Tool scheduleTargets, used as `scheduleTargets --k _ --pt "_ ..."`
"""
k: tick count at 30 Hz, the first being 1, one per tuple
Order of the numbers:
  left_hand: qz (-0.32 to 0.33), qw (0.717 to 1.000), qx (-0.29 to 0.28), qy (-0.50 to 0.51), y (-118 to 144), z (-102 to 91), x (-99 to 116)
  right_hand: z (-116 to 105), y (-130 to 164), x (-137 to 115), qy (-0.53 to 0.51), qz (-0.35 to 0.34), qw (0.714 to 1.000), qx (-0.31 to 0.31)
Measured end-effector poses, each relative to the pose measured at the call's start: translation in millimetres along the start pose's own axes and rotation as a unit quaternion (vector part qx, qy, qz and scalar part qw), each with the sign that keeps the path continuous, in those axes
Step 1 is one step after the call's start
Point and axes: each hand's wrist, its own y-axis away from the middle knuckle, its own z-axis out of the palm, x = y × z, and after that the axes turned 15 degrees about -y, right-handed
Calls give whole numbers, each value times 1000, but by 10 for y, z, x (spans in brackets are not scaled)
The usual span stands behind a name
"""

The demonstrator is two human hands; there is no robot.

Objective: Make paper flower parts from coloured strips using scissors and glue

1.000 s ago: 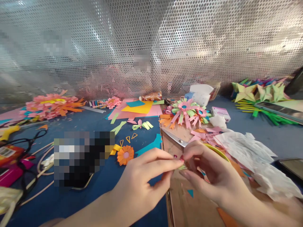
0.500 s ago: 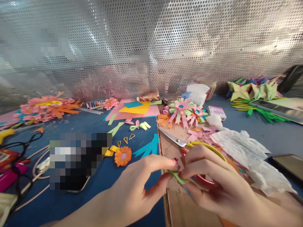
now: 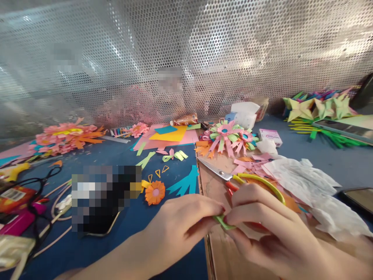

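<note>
A small strip of light green paper (image 3: 223, 223) is pinched between the fingertips of both hands, low in the middle of the view. My left hand (image 3: 186, 219) is closed on its left end, thumb under and forefinger on top. On the other end my right hand (image 3: 268, 225) is closed too, and its fingers cover part of the strip. Scissors (image 3: 217, 170) with red and yellow handles lie behind my right hand, partly hidden by it. Left of the hands are an orange paper flower (image 3: 155, 192) and a fringed blue paper piece (image 3: 186, 182).
Coloured paper sheets (image 3: 190, 137) and a pink-green paper flower bunch (image 3: 224, 136) lie further back. Crumpled tissue (image 3: 303, 181) spreads at the right, a phone (image 3: 105, 217) and black cable (image 3: 37, 217) at the left. A perforated metal panel (image 3: 186, 50) stands behind.
My left fingers have closed in on the green strip, nearer to my right fingertips. The whole scene has shifted slightly to the right in view.
</note>
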Motion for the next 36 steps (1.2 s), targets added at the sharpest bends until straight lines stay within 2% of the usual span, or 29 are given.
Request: scheduleTargets --k 5,18,26,36 --pt "10 1000 4 -4 3 6 -22 0 4 -10 8 10 1000 -3" --pt "16 998 -39 -36 35 -32 -14 -3 -9 -13 -15 34 999 -4" --pt "2 999 -27 -31 51 32 -3 6 7 -27 -29 50 998 13" --pt "-6 1000 -26 -15 37 15 -20 -8 8 -2 -21 45 999 9"
